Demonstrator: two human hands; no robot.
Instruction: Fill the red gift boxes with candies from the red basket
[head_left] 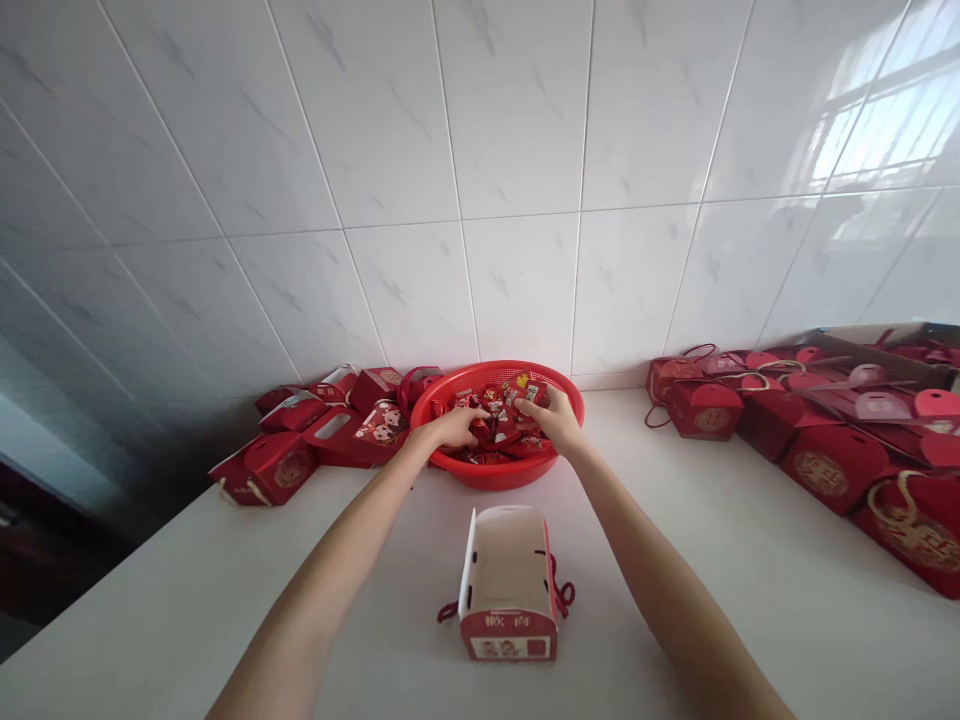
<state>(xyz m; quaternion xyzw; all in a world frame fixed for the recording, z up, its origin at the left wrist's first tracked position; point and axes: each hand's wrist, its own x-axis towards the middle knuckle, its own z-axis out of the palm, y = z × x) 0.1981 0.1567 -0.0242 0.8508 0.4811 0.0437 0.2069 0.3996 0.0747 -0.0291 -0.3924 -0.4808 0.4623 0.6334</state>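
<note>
A red plastic basket (499, 478) against the tiled wall holds many small red wrapped packets (501, 410). My left hand (456, 428) reaches into its left side, fingers curled down around a red packet. Over the right side, my right hand (551, 415) has its thumb and fingers among the packets; whether it holds one is too small to make out. Between my forearms, near the front, an open red box (510, 635) with a pale inside stands on the white table, red cord at both its sides.
Red gift boxes (281, 468) and flatter red packaging lie left of the basket. On the right, many closed red boxes (832, 465) with cord handles stand in rows, a larger carton (862, 335) behind them. The white table (397, 620) meets the tiled wall.
</note>
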